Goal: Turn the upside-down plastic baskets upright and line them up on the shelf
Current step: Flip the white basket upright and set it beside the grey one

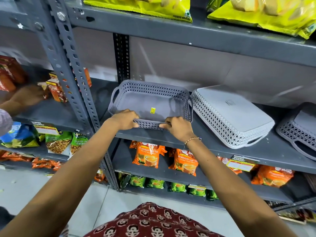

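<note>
A dark grey plastic basket (pixel 145 100) stands upright on the grey metal shelf (pixel 213 147), open side up, with a yellow sticker on its floor. My left hand (pixel 125 119) and my right hand (pixel 178 127) both grip its near rim. To its right a light grey basket (pixel 234 112) lies upside down, its flat bottom facing up. At the far right edge a second dark grey basket (pixel 301 127) is also upside down, partly cut off by the frame.
Yellow wafer bags (pixel 153 7) fill the shelf above. Orange tea packets (pixel 148 156) and green packets sit on the shelves below. Another person's hand (pixel 29 96) reaches into the neighbouring rack at left, beside red boxes. A perforated upright post (pixel 75 74) divides the racks.
</note>
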`<move>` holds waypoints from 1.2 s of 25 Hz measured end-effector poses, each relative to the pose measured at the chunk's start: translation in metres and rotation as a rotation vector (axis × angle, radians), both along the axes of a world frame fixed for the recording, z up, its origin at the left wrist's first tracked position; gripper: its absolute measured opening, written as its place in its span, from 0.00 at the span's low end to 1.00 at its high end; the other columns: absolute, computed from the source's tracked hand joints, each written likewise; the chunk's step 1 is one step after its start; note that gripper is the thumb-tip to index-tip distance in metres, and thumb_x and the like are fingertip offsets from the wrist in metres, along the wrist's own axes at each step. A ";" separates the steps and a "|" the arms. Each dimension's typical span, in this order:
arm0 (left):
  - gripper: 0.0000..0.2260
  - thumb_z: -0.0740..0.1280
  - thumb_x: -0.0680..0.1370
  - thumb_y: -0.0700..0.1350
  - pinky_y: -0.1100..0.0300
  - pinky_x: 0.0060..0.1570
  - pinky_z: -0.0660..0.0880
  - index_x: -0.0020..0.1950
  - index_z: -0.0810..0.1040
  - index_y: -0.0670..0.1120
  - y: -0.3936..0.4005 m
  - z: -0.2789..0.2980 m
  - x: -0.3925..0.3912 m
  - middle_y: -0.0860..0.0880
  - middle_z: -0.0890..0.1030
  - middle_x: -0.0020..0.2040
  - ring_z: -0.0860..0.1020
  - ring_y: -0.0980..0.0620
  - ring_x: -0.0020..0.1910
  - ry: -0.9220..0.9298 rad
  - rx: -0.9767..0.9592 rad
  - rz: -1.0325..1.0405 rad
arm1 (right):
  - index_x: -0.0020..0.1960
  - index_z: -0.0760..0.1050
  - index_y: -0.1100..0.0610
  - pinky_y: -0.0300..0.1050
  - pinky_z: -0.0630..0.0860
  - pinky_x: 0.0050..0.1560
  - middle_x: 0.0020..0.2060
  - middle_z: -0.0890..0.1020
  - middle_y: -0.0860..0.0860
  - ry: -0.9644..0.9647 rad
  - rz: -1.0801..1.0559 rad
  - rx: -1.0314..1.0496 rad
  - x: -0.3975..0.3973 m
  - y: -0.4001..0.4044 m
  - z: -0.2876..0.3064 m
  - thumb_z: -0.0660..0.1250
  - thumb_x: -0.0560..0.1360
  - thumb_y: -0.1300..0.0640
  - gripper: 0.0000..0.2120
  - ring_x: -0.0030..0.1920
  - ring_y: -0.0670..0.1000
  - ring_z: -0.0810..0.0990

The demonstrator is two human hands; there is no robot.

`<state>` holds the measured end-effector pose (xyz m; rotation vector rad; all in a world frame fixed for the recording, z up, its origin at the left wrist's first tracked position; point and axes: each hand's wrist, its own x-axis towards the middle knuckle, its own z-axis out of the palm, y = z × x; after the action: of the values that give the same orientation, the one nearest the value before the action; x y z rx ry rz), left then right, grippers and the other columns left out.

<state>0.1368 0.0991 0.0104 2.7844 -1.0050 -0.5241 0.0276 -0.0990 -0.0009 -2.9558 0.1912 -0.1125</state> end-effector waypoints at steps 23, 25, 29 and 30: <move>0.36 0.62 0.79 0.51 0.52 0.78 0.45 0.78 0.44 0.40 -0.312 0.011 -0.184 0.44 0.45 0.80 0.43 0.47 0.79 -0.238 -0.255 -0.418 | 0.31 0.65 0.56 0.39 0.68 0.28 0.20 0.72 0.52 -0.604 -1.181 1.677 -0.180 -0.297 -0.013 0.55 0.76 0.64 0.15 0.28 0.50 0.67; 0.36 0.62 0.79 0.51 0.51 0.78 0.43 0.78 0.44 0.41 -0.330 0.002 -0.197 0.44 0.45 0.80 0.42 0.47 0.79 -0.318 -0.182 -0.365 | 0.31 0.64 0.58 0.43 0.70 0.33 0.27 0.68 0.55 -0.555 -1.171 1.777 -0.180 -0.313 -0.025 0.55 0.76 0.63 0.14 0.29 0.52 0.66; 0.38 0.61 0.79 0.52 0.50 0.75 0.38 0.78 0.42 0.41 -0.347 -0.013 -0.216 0.44 0.43 0.80 0.40 0.46 0.78 -0.345 -0.102 -0.267 | 0.32 0.59 0.56 0.35 0.74 0.52 0.30 0.63 0.55 -0.493 -1.084 1.746 -0.173 -0.337 -0.025 0.53 0.77 0.59 0.15 0.28 0.52 0.61; 0.38 0.61 0.79 0.52 0.50 0.75 0.37 0.78 0.41 0.40 -0.348 -0.016 -0.219 0.44 0.42 0.79 0.40 0.46 0.78 -0.354 -0.086 -0.252 | 0.33 0.61 0.57 0.36 0.73 0.56 0.30 0.63 0.54 -0.421 -1.040 1.723 -0.171 -0.341 -0.023 0.52 0.78 0.57 0.15 0.27 0.52 0.62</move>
<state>-0.0825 -0.2491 -0.0057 2.7449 -1.4224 -0.0057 -0.1436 -0.4398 -0.0235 -0.9057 1.0371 -0.4061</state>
